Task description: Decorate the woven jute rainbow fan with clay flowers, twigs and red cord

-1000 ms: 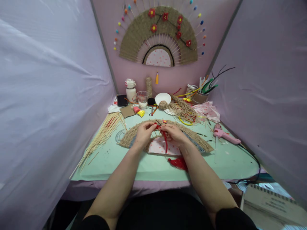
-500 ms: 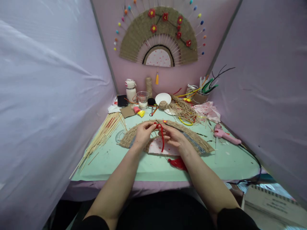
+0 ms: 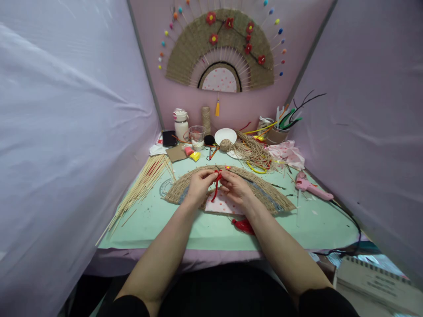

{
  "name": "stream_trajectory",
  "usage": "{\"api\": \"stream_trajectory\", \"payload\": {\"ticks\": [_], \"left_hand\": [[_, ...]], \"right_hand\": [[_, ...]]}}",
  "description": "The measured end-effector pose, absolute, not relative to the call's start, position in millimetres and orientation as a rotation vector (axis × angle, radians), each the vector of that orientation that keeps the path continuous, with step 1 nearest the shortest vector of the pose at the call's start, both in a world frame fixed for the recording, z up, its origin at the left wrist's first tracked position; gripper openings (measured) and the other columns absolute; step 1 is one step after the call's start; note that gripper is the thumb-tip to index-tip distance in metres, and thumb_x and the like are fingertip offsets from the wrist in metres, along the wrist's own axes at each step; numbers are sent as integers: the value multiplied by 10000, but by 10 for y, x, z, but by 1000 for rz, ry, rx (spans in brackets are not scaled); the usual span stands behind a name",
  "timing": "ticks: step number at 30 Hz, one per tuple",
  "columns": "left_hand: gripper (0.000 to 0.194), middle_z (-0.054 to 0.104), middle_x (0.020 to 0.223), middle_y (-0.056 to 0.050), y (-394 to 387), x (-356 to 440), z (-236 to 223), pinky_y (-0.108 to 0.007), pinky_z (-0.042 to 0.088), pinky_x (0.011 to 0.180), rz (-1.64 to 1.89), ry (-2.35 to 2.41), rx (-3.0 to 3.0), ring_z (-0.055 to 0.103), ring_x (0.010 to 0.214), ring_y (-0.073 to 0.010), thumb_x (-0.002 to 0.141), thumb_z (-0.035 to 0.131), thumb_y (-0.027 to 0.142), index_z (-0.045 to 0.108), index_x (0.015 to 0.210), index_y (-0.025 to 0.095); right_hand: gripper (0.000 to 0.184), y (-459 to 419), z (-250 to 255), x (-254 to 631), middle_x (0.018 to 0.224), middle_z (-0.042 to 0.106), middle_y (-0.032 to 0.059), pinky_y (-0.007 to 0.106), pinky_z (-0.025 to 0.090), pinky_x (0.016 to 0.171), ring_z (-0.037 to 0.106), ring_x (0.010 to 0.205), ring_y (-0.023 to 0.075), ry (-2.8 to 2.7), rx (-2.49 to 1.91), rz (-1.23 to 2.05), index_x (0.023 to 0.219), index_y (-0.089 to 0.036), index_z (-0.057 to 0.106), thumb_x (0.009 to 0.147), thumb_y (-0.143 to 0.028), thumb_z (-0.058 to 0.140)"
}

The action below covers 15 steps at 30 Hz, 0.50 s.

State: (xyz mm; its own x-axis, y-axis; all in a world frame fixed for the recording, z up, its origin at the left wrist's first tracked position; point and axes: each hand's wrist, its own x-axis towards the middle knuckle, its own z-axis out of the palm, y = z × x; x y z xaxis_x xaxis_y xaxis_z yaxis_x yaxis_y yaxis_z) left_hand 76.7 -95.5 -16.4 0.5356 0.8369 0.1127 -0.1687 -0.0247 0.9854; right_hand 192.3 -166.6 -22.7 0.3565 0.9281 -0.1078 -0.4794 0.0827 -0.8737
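Between my two hands is a bent red pipe cleaner (image 3: 215, 190), one end hanging loose below the fingertips. My left hand (image 3: 199, 188) pinches it from the left, while the fingers of my right hand (image 3: 235, 187) close on its other side. Under both hands lies a woven twine fan (image 3: 180, 188) with a white, pink-dotted half-round base (image 3: 220, 204) and grey-blue bands. A small red flower with a yellow middle (image 3: 228, 167) shows at the fan's top edge. Below the fan, partly behind my right forearm, rests a red tassel (image 3: 243, 226).
Thin wooden sticks (image 3: 142, 185) are spread at the left by a clear protractor (image 3: 165, 188). A pink glue gun (image 3: 312, 187) with a black cord lies right. At the back stand a white bottle (image 3: 181, 125), a plastic cup (image 3: 197, 138) and loose twine (image 3: 253, 152). A finished fan (image 3: 185, 57) hangs behind.
My hands have come slightly closer together around the red pipe cleaner. Its loose end has swung from hanging on the right to slanting down left.
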Motion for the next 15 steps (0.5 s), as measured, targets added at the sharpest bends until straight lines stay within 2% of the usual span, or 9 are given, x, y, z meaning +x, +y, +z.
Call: {"api": "stream_trajectory", "payload": {"ticks": [5,9,12,15], "left_hand": [[138,680,681,-36,-901,742,-157,-249,417,591,799,640,1354,550,605,-124,671,733,299,739,709,166],[110,698,692,-61,-834,688,-75,-267,451,639,711,606,1394,594,658,-152,653,756,270,746,675,163],[113,705,707,-68,-825,653,11,-280,470,675,686,593,1420,614,690,-166,657,767,269,752,681,159],[139,726,770,-68,-896,650,98,-292,491,723,737,568,1396,637,732,-172,678,764,290,757,728,160]], "right_hand": [[418,-1701,-211,2002,615,534,-47,194,220,433,381,524,73,-670,-1119,1089,757,-193,639,554,-489,852],[350,-1762,-146,2045,609,527,-42,221,291,476,403,544,97,-809,-1234,989,711,-192,654,614,-491,808],[230,-1813,-62,2009,680,566,-18,260,378,587,467,649,137,-889,-1288,809,685,-208,662,693,-412,768],[148,-1852,14,1924,769,580,12,306,416,721,505,770,179,-975,-1315,500,687,-228,668,761,-343,724]]}}
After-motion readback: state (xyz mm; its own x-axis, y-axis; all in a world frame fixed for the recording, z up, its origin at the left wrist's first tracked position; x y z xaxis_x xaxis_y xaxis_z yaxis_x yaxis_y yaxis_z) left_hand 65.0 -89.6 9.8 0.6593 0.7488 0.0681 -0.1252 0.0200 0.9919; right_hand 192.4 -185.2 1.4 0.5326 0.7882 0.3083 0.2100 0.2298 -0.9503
